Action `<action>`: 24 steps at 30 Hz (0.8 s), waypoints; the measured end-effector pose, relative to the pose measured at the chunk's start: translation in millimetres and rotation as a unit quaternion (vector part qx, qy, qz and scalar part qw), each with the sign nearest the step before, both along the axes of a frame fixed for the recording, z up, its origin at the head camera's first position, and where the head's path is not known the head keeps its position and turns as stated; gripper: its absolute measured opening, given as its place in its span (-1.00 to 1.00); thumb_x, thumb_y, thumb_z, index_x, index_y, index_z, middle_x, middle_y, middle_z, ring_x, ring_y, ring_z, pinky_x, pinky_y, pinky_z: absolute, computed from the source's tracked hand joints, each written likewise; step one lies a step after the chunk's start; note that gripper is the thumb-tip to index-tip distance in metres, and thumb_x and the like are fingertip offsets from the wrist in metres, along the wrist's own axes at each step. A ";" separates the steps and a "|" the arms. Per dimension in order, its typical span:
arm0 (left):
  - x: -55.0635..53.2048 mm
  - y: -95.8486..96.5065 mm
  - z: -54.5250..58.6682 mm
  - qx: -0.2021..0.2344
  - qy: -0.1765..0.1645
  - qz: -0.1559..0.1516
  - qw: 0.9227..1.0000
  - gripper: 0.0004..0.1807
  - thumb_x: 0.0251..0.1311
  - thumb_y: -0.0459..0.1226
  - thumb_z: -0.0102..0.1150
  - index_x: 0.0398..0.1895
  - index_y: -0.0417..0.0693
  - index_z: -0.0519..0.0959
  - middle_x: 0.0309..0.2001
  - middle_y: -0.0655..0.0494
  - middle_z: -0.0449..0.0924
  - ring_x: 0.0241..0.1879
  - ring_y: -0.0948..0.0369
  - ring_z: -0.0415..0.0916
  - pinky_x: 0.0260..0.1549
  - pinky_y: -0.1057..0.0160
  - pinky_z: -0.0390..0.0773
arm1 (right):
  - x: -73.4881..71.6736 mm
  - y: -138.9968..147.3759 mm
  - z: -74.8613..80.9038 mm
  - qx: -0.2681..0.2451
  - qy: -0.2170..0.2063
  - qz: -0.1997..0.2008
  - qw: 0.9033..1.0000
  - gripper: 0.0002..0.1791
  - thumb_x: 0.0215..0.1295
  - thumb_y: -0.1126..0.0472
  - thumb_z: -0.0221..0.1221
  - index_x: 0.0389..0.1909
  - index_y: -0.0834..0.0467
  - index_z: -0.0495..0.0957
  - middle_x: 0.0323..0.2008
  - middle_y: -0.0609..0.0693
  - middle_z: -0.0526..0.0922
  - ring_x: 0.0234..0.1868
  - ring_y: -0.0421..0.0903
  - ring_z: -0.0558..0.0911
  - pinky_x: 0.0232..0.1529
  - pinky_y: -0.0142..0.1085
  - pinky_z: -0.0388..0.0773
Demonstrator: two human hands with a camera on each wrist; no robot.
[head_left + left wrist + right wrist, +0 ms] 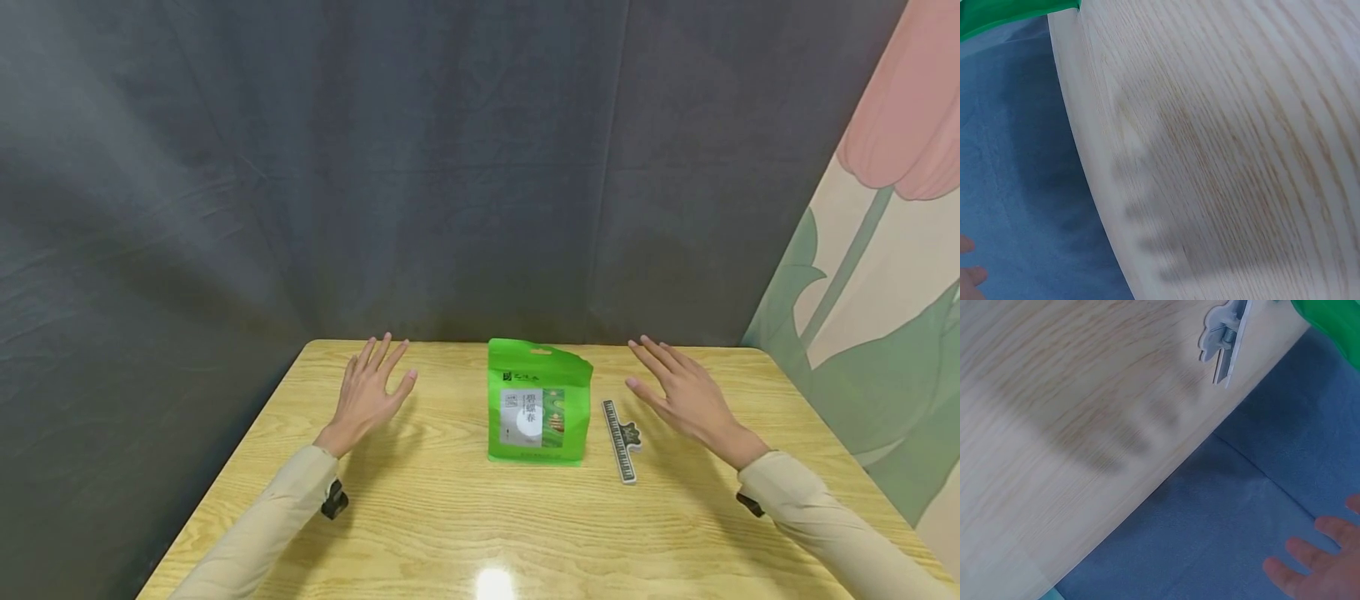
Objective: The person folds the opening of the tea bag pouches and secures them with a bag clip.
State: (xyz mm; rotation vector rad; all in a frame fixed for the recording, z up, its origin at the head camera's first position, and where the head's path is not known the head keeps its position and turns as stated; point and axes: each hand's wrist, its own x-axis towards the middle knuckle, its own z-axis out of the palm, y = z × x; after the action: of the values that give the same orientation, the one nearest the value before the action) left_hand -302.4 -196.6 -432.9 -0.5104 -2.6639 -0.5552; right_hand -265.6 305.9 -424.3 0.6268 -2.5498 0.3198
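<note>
A bright green tea pouch (536,404) with a grey and green label stands upright near the middle of the table. Just to its right lies a long-jawed bag clip (621,442), dark with pale edges; its spring shows in the right wrist view, where the clip (1227,334) is near the top. My left hand (369,396) hovers over the table left of the pouch, fingers spread and holding nothing. On the other side, my right hand (688,398) is held above the table beyond the clip, fingers extended, also holding nothing.
The wooden table (420,517) has its far edge against a dark grey curtain (465,183), which also hangs along the left. A wall with a painted pink tulip (900,108) borders the right side. Each sleeve carries a small black wrist device (334,500).
</note>
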 end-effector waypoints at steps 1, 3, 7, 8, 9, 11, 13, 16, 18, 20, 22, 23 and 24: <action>0.0 -0.1 0.4 0.001 -0.001 0.000 1.000 -0.27 0.43 0.25 -0.22 0.55 0.16 0.18 0.56 -0.01 -0.07 0.54 -0.03 -0.27 0.36 -0.31 -0.20 | 0.1 -0.5 0.4 -0.001 0.000 0.001 1.000 -0.28 0.45 -0.13 0.09 0.49 0.13 0.23 0.42 0.26 0.27 0.33 0.36 0.30 0.23 0.26 0.20; 0.1 -0.1 0.9 0.002 -0.003 0.002 1.000 -0.28 0.43 0.25 -0.23 0.55 0.18 0.16 0.56 -0.01 -0.07 0.54 -0.03 -0.27 0.36 -0.29 -0.20 | 0.2 -1.5 1.1 -0.003 0.000 0.003 1.000 -0.29 0.45 -0.12 0.09 0.50 0.12 0.22 0.42 0.25 0.27 0.33 0.37 0.31 0.23 0.26 0.21; 1.0 -0.3 2.6 0.007 -0.004 0.002 1.000 -0.28 0.43 0.24 -0.22 0.55 0.18 0.17 0.55 -0.04 -0.04 0.54 -0.03 -0.27 0.37 -0.28 -0.20 | 0.9 -3.6 2.4 -0.009 0.001 0.007 1.000 -0.29 0.45 -0.11 0.10 0.51 0.10 0.22 0.42 0.25 0.27 0.32 0.37 0.32 0.22 0.25 0.22; 1.2 -0.3 3.0 0.008 -0.003 0.002 1.000 -0.28 0.43 0.24 -0.21 0.55 0.17 0.18 0.55 -0.04 -0.04 0.54 -0.03 -0.26 0.37 -0.28 -0.19 | 0.7 -4.1 2.6 -0.011 0.001 0.007 1.000 -0.29 0.45 -0.11 0.10 0.51 0.09 0.21 0.42 0.25 0.27 0.32 0.37 0.32 0.22 0.25 0.22; 1.5 -0.3 3.5 0.010 -0.002 0.002 1.000 -0.28 0.43 0.24 -0.20 0.55 0.17 0.18 0.55 -0.04 -0.03 0.54 -0.03 -0.26 0.37 -0.28 -0.19 | 0.7 -4.6 2.9 -0.013 0.000 0.009 1.000 -0.29 0.44 -0.10 0.11 0.51 0.09 0.21 0.42 0.24 0.27 0.31 0.37 0.32 0.23 0.25 0.22; 1.7 0.0 3.7 0.011 0.002 0.001 1.000 -0.28 0.43 0.24 -0.19 0.54 0.17 0.19 0.55 -0.05 -0.02 0.54 -0.04 -0.25 0.36 -0.29 -0.16 | 0.9 -5.3 3.5 -0.017 -0.001 0.010 1.000 -0.29 0.44 -0.09 0.12 0.51 0.08 0.22 0.42 0.24 0.27 0.31 0.37 0.32 0.23 0.26 0.22; 1.5 0.3 3.6 0.011 0.004 0.001 1.000 -0.28 0.43 0.24 -0.20 0.54 0.17 0.18 0.55 -0.03 -0.03 0.54 -0.04 -0.25 0.36 -0.29 -0.15 | 1.3 -6.0 4.2 -0.020 -0.002 0.012 1.000 -0.29 0.43 -0.08 0.13 0.50 0.08 0.22 0.43 0.23 0.26 0.31 0.38 0.33 0.23 0.26 0.22; 0.8 0.7 3.1 0.013 0.005 0.000 1.000 -0.28 0.43 0.24 -0.22 0.55 0.19 0.17 0.55 -0.03 -0.04 0.54 -0.03 -0.24 0.36 -0.29 -0.13 | 1.8 -6.8 5.1 -0.021 -0.004 0.013 1.000 -0.29 0.43 -0.08 0.13 0.51 0.08 0.22 0.43 0.23 0.26 0.31 0.38 0.33 0.22 0.26 0.22; 0.2 1.4 3.4 0.017 0.006 -0.002 1.000 -0.28 0.43 0.24 -0.21 0.55 0.19 0.17 0.55 -0.04 -0.02 0.54 -0.03 -0.24 0.35 -0.30 -0.12 | 2.2 -7.1 5.9 -0.022 -0.003 0.014 1.000 -0.29 0.44 -0.08 0.12 0.51 0.08 0.21 0.43 0.23 0.25 0.31 0.38 0.33 0.22 0.26 0.22; -0.2 2.4 4.0 0.023 0.009 -0.003 1.000 -0.28 0.43 0.24 -0.20 0.55 0.18 0.18 0.54 -0.05 -0.01 0.53 -0.04 -0.22 0.34 -0.31 -0.10 | 2.7 -7.4 6.7 -0.023 -0.003 0.016 1.000 -0.29 0.44 -0.08 0.12 0.51 0.08 0.20 0.43 0.23 0.25 0.31 0.37 0.33 0.22 0.26 0.22; -0.5 3.4 4.9 0.027 0.013 -0.003 1.000 -0.29 0.43 0.23 -0.19 0.54 0.16 0.20 0.54 -0.08 0.02 0.53 -0.05 -0.19 0.33 -0.33 -0.07 | 3.4 -7.8 7.7 -0.028 -0.003 0.017 0.999 -0.29 0.44 -0.07 0.13 0.51 0.08 0.20 0.43 0.23 0.25 0.31 0.36 0.33 0.22 0.26 0.22; -0.6 4.0 5.6 0.029 0.013 -0.002 0.999 -0.29 0.43 0.23 -0.19 0.53 0.16 0.21 0.54 -0.07 0.02 0.53 -0.06 -0.19 0.33 -0.33 -0.07 | 3.5 -8.0 8.3 -0.029 -0.003 0.017 0.999 -0.29 0.44 -0.06 0.13 0.51 0.07 0.20 0.44 0.23 0.25 0.31 0.36 0.33 0.22 0.26 0.22; -0.6 4.5 6.2 0.030 0.014 -0.002 0.999 -0.29 0.43 0.23 -0.19 0.53 0.16 0.21 0.54 -0.07 0.02 0.53 -0.06 -0.18 0.33 -0.32 -0.07 | 3.7 -8.4 8.8 -0.032 -0.004 0.018 0.999 -0.29 0.43 -0.06 0.14 0.51 0.07 0.20 0.44 0.22 0.25 0.32 0.35 0.33 0.23 0.25 0.22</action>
State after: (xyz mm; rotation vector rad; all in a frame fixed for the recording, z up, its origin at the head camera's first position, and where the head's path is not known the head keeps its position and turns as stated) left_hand -303.0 -192.0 -426.7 -0.5027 -2.6122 -0.6242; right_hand -261.9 297.5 -415.5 0.6490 -2.5286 0.4148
